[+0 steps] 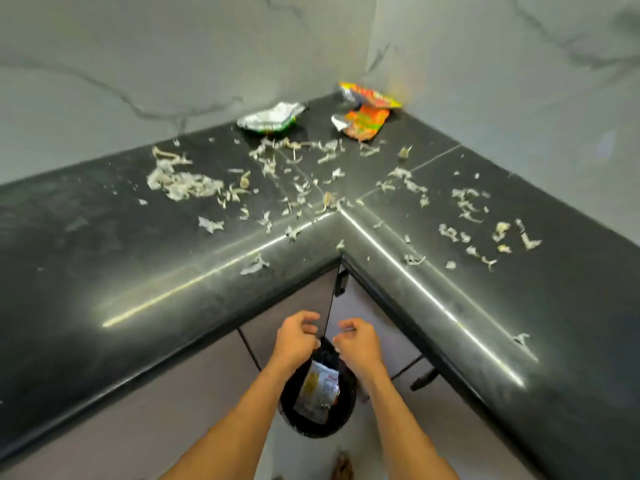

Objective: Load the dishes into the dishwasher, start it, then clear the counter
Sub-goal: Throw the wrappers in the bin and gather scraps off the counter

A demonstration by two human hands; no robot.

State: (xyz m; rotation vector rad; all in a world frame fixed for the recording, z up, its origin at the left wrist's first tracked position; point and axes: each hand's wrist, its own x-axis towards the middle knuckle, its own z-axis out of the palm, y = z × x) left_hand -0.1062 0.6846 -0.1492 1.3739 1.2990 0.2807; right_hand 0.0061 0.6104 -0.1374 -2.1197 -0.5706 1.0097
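Marble walls (138, 46) meet in a corner behind a black L-shaped counter (104, 244). Its two arms run off to the left and right, and its inner corner points toward the person. The stone is glossy and smeared, with a rounded front edge that catches the light.

Pale scraps (183, 185) lie scattered over both arms, thickest in a clump on the left arm, and a few sit on the front edge.

Three wrappers lie at the back corner:
- A silver wrapper (270, 119) with a green edge lies flat, its long axis running left to right.
- An orange wrapper (363, 124) is just right of it, crumpled, its long axis running from the corner toward the person.
- A yellow wrapper (367, 95) behind the orange one lies against the wall.

Below the inner corner, in front of grey cupboard doors (173, 393), a round black bin (322, 432) stands on the floor, mouth up. A white packet (318, 389) lies in it, its long axis running from the person toward the cupboards.

Both hands hang over the bin's far rim, side by side, close but apart. The left hand (298, 336) and the right hand (356, 341) have their fingers curled inward toward each other. Through the blur I cannot tell whether either hand pinches a scrap.
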